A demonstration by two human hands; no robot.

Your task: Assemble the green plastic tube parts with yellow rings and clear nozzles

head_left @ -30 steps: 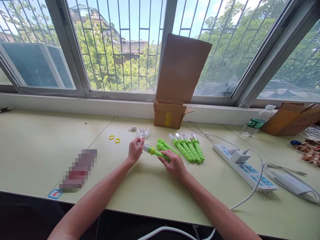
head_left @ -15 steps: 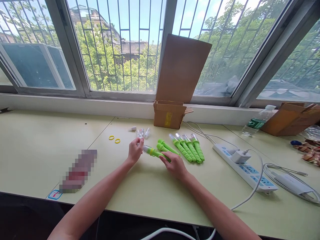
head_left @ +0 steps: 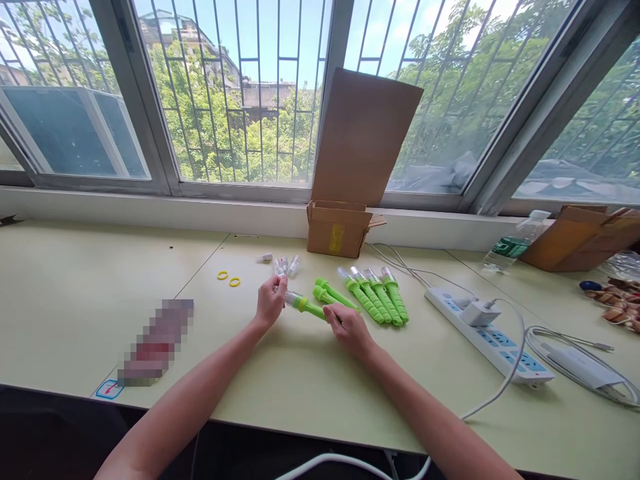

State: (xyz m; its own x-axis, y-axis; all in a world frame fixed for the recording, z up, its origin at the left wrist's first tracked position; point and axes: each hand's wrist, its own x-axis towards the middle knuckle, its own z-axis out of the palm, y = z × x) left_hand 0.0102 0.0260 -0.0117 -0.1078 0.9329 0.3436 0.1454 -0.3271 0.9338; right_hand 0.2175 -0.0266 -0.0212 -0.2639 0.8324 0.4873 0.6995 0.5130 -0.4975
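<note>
A green stick with a clear cap (head_left: 309,309) is held between my two hands above the table. My left hand (head_left: 271,303) is closed around its clear cap end. My right hand (head_left: 351,331) grips the green handle near its other end. Just beyond my left fingers lie several loose clear caps (head_left: 295,265), one part white. Green handles without caps (head_left: 334,294) lie beyond my right hand, partly behind it. To their right, several capped green sticks (head_left: 379,298) rest side by side. Two yellow rings (head_left: 235,282) lie to the left of my left hand.
An open cardboard box (head_left: 334,230) stands by the window. On the right are a power strip (head_left: 493,337) with cables, a white adapter (head_left: 590,368), a plastic bottle (head_left: 515,243) and another carton (head_left: 570,240). A blurred item (head_left: 156,343) lies left, near the table's front edge.
The fingers of my right hand have moved slightly along the handle toward its end and curled in more. My left hand stays on the clear cap.
</note>
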